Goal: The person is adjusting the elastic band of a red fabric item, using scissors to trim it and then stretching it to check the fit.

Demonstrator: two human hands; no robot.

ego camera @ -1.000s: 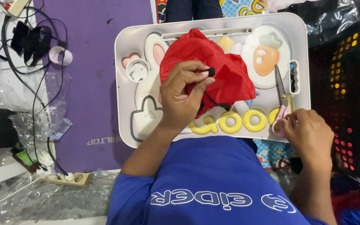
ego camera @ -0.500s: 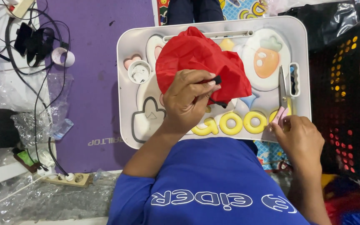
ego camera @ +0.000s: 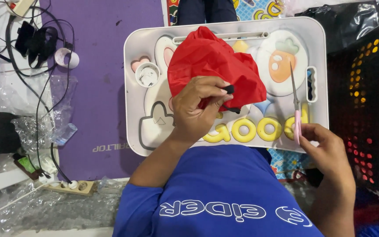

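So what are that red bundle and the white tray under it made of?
The red bundle looks like thin woven synthetic fabric, perhaps nylon: slight sheen, sharp crumpled folds, a black drawcord. The left hand pinches it. The white tray seems moulded plastic: smooth, glossy, rounded corners, raised rim. The scissors by the right hand show metal blades and pink handles.

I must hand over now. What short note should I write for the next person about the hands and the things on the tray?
Left hand: grip shut on the bunched red fabric, thumb and finger pinching its black cord end.
Right hand: fingertips at the pink handle of the scissors; a full grip is not clear.
Both things rest on the white tray.
Done: fabric gathered, cord end held.
Not yet: blades closed, apart from the cord; no cut shows.
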